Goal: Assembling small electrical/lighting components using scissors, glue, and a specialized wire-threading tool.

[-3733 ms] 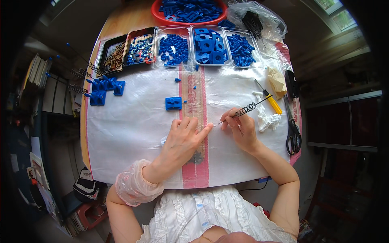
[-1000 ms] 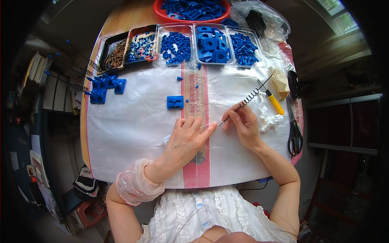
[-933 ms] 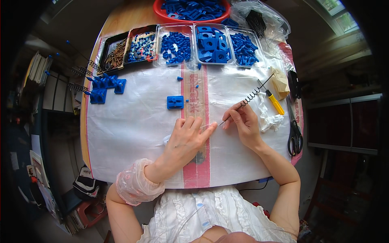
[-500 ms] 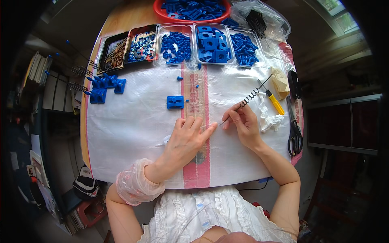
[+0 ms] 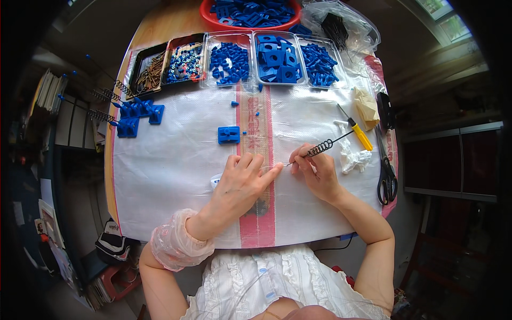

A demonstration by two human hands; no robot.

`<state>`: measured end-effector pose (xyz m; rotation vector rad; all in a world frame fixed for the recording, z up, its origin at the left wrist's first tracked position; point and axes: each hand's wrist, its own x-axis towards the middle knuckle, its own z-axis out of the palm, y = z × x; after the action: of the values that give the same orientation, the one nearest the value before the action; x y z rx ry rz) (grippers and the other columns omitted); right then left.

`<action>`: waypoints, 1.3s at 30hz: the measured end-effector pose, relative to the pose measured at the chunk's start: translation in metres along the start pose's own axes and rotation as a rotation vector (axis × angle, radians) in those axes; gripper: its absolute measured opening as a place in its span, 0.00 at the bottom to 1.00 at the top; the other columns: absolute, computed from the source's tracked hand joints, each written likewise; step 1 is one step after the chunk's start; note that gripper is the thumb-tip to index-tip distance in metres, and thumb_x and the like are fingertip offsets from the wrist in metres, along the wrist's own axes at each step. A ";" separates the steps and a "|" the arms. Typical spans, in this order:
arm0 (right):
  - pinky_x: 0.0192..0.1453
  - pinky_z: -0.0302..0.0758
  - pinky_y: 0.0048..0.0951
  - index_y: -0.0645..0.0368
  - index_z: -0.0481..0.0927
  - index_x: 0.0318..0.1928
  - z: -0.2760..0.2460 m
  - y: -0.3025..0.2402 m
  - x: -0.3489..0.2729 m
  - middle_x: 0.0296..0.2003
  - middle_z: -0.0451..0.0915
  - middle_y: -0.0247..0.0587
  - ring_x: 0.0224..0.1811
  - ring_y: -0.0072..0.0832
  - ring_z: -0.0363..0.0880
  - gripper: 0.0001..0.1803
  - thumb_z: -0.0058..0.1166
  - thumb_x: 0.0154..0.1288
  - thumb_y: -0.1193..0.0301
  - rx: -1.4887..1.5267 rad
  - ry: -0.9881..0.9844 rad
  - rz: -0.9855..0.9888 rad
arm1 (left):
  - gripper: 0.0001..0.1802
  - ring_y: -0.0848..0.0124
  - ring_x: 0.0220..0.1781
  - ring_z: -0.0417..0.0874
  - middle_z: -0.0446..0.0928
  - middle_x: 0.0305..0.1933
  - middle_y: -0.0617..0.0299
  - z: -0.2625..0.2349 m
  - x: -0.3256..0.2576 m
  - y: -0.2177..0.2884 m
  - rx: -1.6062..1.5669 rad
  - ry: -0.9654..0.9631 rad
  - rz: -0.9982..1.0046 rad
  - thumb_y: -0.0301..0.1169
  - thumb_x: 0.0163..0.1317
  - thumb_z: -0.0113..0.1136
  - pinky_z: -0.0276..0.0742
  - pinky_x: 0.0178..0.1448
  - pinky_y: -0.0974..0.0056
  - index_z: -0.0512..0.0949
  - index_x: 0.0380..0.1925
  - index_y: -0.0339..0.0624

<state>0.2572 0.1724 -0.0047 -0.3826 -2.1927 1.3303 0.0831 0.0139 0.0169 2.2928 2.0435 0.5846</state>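
My right hand (image 5: 318, 173) pinches a black spring wire (image 5: 320, 148), a coil with straight ends. Its longer end points up and right towards a yellow-handled screwdriver (image 5: 361, 136); the thin lower end comes near my left hand's tip. My left hand (image 5: 242, 178) is palm down with fingers curled and one digit stretched towards that wire end. A small white bottle (image 5: 215, 181) with blue marks juts from beneath this hand, mostly hidden in its grip. Ahead of it sits a blue plastic base (image 5: 229, 135), with small blue caps (image 5: 234, 104) scattered beyond.
Clear trays of blue parts (image 5: 279, 58) and black trays of screws and small metal pieces (image 5: 151, 72) line the far side, below a red basin (image 5: 205, 16). Finished-looking blue bases with springs (image 5: 140, 113) stand left. Scissors (image 5: 388, 184) and crumpled white tissue (image 5: 354, 160) lie right.
The spring wire has swung lower, its far end now pointing more to the right. My left hand has tilted slightly, and more of the white bottle shows.
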 end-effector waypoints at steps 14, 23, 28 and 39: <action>0.33 0.80 0.25 0.67 0.72 0.41 -0.001 0.002 -0.002 0.35 0.80 0.42 0.30 0.26 0.82 0.04 0.50 0.71 0.86 0.124 0.031 0.000 | 0.27 0.65 0.46 0.73 0.69 0.39 0.62 0.002 0.000 -0.002 0.031 0.008 0.009 0.24 0.62 0.57 0.65 0.50 0.61 0.78 0.63 0.51; 0.33 0.81 0.26 0.68 0.73 0.41 0.000 0.002 -0.001 0.35 0.80 0.43 0.30 0.26 0.82 0.05 0.50 0.70 0.88 0.117 0.000 0.000 | 0.27 0.65 0.46 0.72 0.70 0.39 0.61 0.004 0.001 0.001 0.039 -0.008 0.021 0.25 0.62 0.57 0.64 0.49 0.61 0.78 0.64 0.50; 0.33 0.81 0.26 0.68 0.73 0.41 0.001 0.002 -0.001 0.35 0.81 0.42 0.30 0.26 0.83 0.04 0.50 0.71 0.87 0.133 0.013 0.036 | 0.27 0.65 0.46 0.73 0.70 0.40 0.61 0.003 0.001 0.001 0.045 -0.012 0.020 0.25 0.62 0.57 0.65 0.50 0.61 0.77 0.64 0.50; 0.33 0.79 0.25 0.66 0.73 0.41 0.000 0.007 -0.002 0.32 0.82 0.40 0.30 0.24 0.84 0.01 0.50 0.73 0.83 0.197 0.073 0.124 | 0.28 0.65 0.46 0.72 0.70 0.40 0.61 0.003 0.001 0.001 0.060 -0.026 0.011 0.25 0.63 0.57 0.65 0.51 0.60 0.77 0.65 0.53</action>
<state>0.2586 0.1749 -0.0110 -0.4891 -1.9838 1.5584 0.0854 0.0154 0.0151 2.3325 2.0661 0.4975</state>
